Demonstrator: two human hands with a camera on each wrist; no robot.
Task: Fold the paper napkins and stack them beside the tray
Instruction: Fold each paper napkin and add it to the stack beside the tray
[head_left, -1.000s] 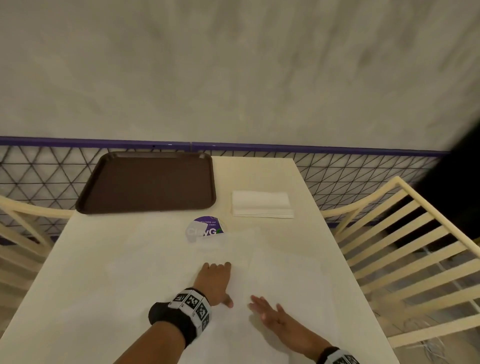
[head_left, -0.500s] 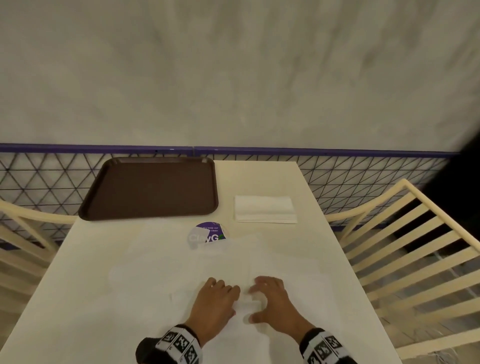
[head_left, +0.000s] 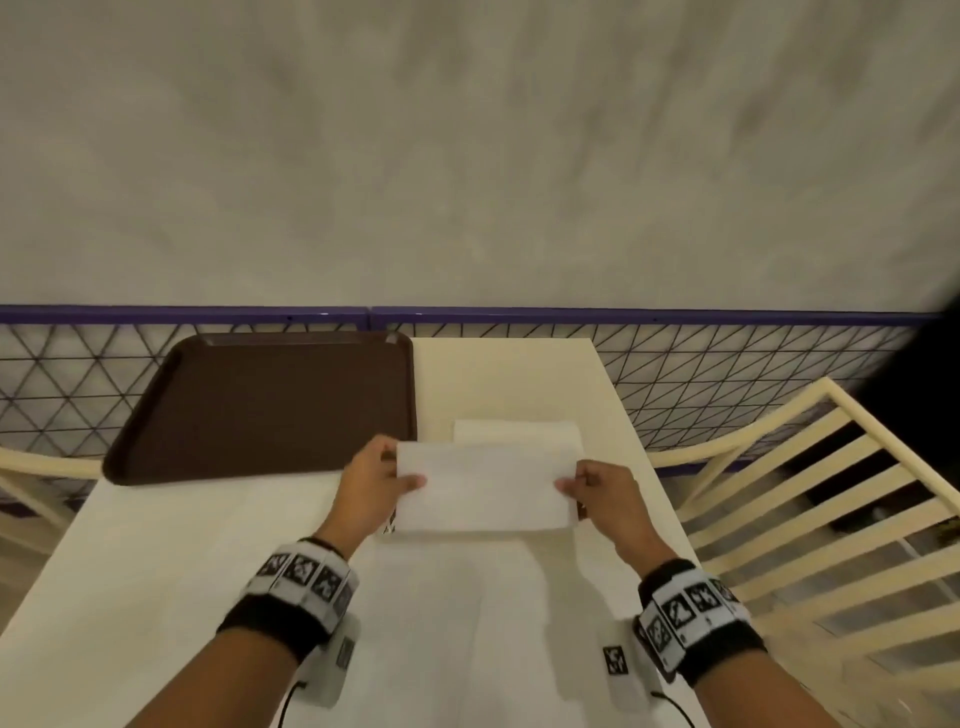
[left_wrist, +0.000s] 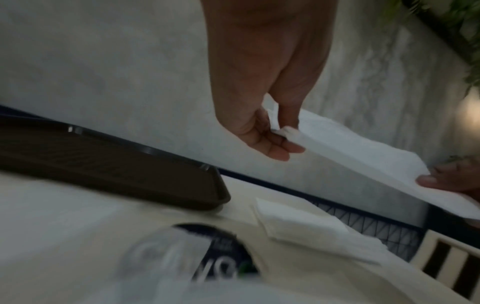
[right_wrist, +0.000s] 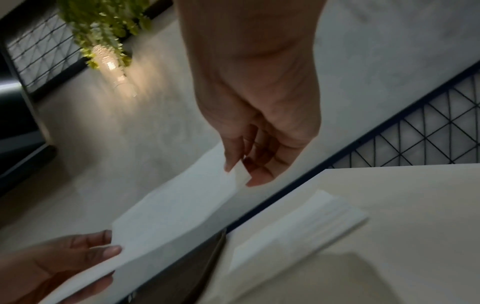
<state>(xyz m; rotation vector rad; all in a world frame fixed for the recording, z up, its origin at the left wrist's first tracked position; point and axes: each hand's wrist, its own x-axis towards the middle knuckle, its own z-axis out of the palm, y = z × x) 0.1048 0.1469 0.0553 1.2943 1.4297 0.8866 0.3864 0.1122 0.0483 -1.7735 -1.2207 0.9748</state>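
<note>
- While I watched the head view, the left hand (head_left: 371, 486) and the right hand (head_left: 602, 493) each pinched one short end of a folded napkin (head_left: 485, 488), thumb on top and fingers beneath, carrying it clear of the table (head_left: 156, 571).
- I judged the 2-handed hold was there to keep the thin sheet flat and its fold closed during the carry; 1 hand alone would likely have let it droop.
- The napkin hung just near of the stack (head_left: 517, 431) of folded napkins, overlapping its near edge in that view, and the stack lay just right of the brown tray (head_left: 260, 405), apart from it.
- From the left wrist view, the napkin was plainly above the stack, not touching.
- I read this as the placing step: align the edges over the stack, then lower.
- Unfolded napkins (head_left: 467, 623) lay on the near table, so folding seemed unfinished.
- A round purple sticker (left_wrist: 223, 251) sat near the tray's corner.
</note>
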